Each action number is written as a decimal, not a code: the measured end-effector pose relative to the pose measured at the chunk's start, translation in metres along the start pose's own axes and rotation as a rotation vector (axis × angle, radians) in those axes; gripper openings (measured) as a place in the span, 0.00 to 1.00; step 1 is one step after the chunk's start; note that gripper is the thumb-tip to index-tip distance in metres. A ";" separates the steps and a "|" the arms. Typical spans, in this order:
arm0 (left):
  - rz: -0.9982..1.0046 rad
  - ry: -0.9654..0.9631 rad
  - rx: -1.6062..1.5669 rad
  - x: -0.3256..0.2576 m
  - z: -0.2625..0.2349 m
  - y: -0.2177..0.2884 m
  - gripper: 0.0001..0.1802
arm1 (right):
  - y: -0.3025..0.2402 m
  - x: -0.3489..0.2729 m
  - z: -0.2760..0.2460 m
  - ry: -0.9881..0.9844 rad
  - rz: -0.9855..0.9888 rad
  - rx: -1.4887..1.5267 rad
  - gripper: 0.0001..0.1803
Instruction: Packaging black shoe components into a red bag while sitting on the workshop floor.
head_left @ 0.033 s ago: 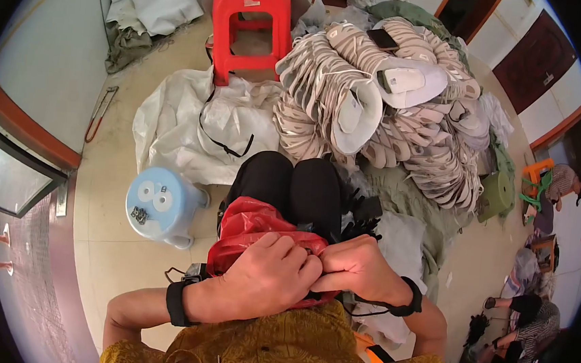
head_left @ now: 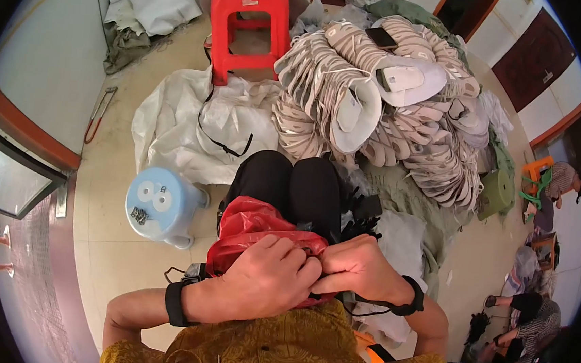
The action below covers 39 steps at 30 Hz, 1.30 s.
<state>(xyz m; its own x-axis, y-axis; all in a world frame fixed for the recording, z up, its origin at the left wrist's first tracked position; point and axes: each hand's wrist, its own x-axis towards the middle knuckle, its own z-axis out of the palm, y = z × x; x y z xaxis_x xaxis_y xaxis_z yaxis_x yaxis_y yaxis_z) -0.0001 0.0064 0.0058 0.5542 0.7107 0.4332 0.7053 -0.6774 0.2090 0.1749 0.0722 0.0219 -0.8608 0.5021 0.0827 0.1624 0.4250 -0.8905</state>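
the red bag (head_left: 250,220) lay across the lap (head_left: 314,190), presumably for steadiness, left hand (head_left: 277,269) and right hand (head_left: 355,265) curled close, their hidden grip beyond my telling.

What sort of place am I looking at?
Probably a small workshop handling shoe parts: a large heap of stacked, shoe-like pieces lies on the floor, with a red stool and blue stool nearby, and other people at the right.

2 hands (head_left: 273,272) over red plastic (head_left: 252,218).
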 end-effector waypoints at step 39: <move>0.121 0.049 -0.257 -0.012 0.010 0.002 0.10 | 0.007 -0.005 0.006 -0.169 -0.204 -0.362 0.12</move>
<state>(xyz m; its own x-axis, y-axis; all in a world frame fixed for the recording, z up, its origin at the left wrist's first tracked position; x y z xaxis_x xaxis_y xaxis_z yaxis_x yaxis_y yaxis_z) -0.0006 -0.0016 -0.0076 0.6011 0.6163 0.5088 0.4971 -0.7868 0.3658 0.1779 0.0680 0.0125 -0.9548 0.2627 0.1393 0.1131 0.7540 -0.6471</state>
